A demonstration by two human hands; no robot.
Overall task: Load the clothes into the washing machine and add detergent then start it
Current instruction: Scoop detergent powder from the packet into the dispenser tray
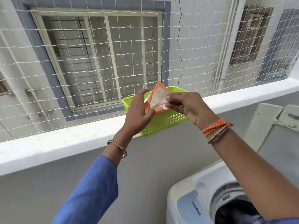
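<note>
The risk I see is a spill. The detergent packet is held up in the air above the green basket, which sits on the white ledge, and well away from the washing machine down at the lower right. If it tears open suddenly, powder could scatter over the ledge and into the basket instead of going in the tub, or the packet could slip out of the pinch and drop into the basket.

Both arms are raised in front of the basket. The left hand grips the packet's lower left edge, thumb against its face and fingers curled loosely. The right hand pinches the right edge between thumb and fingertips, wrist bent inward. The machine's lid stands open, with dark clothes showing in the tub.
</note>
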